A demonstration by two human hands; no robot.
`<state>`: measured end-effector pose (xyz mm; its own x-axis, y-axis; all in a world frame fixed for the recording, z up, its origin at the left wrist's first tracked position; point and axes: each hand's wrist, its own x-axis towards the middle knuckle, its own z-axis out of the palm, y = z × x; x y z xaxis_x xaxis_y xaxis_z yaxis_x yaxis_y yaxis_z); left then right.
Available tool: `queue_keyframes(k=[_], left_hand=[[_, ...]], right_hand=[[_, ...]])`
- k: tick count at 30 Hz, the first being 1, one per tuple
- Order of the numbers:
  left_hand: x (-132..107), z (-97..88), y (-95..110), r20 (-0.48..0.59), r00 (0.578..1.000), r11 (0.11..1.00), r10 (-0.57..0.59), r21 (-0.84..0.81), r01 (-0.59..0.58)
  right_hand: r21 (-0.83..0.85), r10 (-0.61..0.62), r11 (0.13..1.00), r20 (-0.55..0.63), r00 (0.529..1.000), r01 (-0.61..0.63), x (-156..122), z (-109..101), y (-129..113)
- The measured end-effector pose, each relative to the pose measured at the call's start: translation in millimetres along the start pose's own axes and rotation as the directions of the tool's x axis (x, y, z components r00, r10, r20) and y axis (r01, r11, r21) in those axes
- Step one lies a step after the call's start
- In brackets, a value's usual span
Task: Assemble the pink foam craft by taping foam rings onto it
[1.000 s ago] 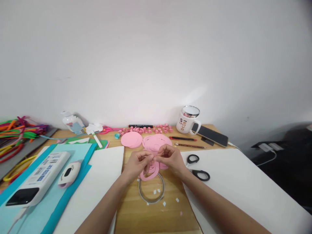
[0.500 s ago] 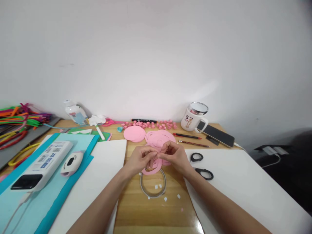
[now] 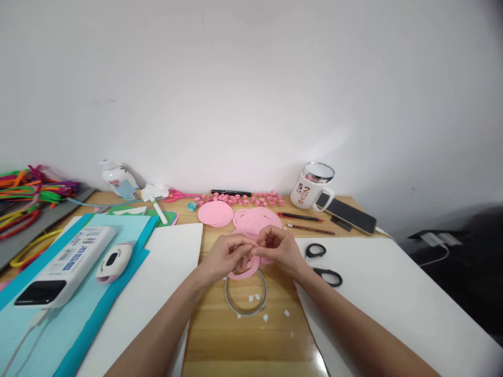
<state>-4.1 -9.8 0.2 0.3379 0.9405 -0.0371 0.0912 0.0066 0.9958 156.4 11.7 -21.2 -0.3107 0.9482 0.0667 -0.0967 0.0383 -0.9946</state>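
My left hand [image 3: 230,255] and my right hand [image 3: 280,250] meet fingertip to fingertip over the middle of the table. Both are closed in a pinch, and whatever lies between the fingers is hidden or too small to name. Right behind and beneath them lie pink paper rings and cut pieces [image 3: 257,221]. A roll of tape [image 3: 227,297] rests flat just in front of my hands, with several tiny white bits [image 3: 265,317] in and around it. Beside my right wrist are the black handles of a pair of scissors [image 3: 331,277], partly covered by my arm.
Pink paper discs [image 3: 215,213] and small pink rolled pieces [image 3: 228,199] sit near the wall. A white mug [image 3: 308,191], a phone [image 3: 351,215] and pencils [image 3: 310,229] stand or lie back right. A power bank [image 3: 70,262] is on blue paper at left. White sheets [image 3: 377,293] flank the table.
My hands stay pinched together in nearly the same place. The whole view has shifted very slightly; no object has visibly moved on the table.
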Motion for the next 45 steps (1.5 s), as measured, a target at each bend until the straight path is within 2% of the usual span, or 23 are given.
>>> queue_keyframes(k=[3, 7, 15, 19, 23, 27, 32, 35, 40, 42, 43, 45], left_hand=[[-0.9, -0.2, 0.8, 0.038, 0.999, 1.0, 0.007, 0.03, -0.008], [-1.8, -2.2, 2.8, 0.152, 0.988, 0.997, -0.012, 0.078, 0.0], [-2.0, -5.0, 0.4, 0.218, 0.973, 0.992, -0.078, 0.114, 0.054], [-2.7, 0.0, 0.2, 0.162, 0.982, 0.995, -0.097, 0.026, 0.094], [-0.5, 0.3, 1.2, 0.01, 0.998, 0.995, -0.067, -0.068, 0.067], [2.0, -1.3, 1.2, -0.056, 0.998, 0.995, -0.039, -0.092, 0.034], [1.6, 1.8, 1.3, -0.091, 0.995, 0.996, -0.047, -0.078, 0.04], [0.9, 2.1, 2.6, -0.073, 0.996, 0.995, -0.046, -0.087, 0.04], [1.2, -0.9, 0.6, 0.052, 0.997, 0.985, -0.048, -0.163, 0.056], [1.4, -1.5, -1.4, 0.058, 0.997, 0.983, -0.056, -0.174, 0.065], [1.5, -1.6, -2.1, 0.048, 0.997, 0.983, -0.06, -0.171, 0.067], [1.5, -1.4, -2.2, 0.01, 0.998, 0.986, -0.065, -0.153, 0.066]], right_hand=[[0.039, 0.003, 0.999, 0.058, 0.998, -0.006, 0.2, 0.4, 0.7], [0.075, 0.028, 0.996, 0.138, 0.99, -0.039, -1.6, 2.5, 0.0], [-0.027, 0.072, 0.997, 0.17, 0.983, -0.069, -9.4, 8.3, -3.7], [0.0, 0.043, 0.999, 0.115, 0.992, -0.043, -8.8, 9.1, -2.3], [0.08, -0.056, 0.996, 0.097, 0.994, 0.049, -5.3, 6.6, -2.1], [-0.037, -0.179, 0.983, 0.035, 0.983, 0.18, -5.2, 6.0, -0.9], [-0.23, -0.342, 0.918, -0.041, 0.939, 0.324, -8.0, 8.5, -0.1], [-0.329, -0.424, 0.863, -0.063, 0.903, 0.383, -8.6, 9.2, 0.8], [-0.559, -0.633, 0.671, -0.091, 0.769, 0.487, -10.0, 9.2, 6.1], [-0.587, -0.671, 0.636, -0.101, 0.735, 0.5, -10.8, 9.4, 6.9], [-0.581, -0.669, 0.644, -0.113, 0.735, 0.497, -11.0, 9.5, 6.5], [-0.521, -0.621, 0.713, -0.156, 0.768, 0.47, -11.0, 9.5, 4.5]])
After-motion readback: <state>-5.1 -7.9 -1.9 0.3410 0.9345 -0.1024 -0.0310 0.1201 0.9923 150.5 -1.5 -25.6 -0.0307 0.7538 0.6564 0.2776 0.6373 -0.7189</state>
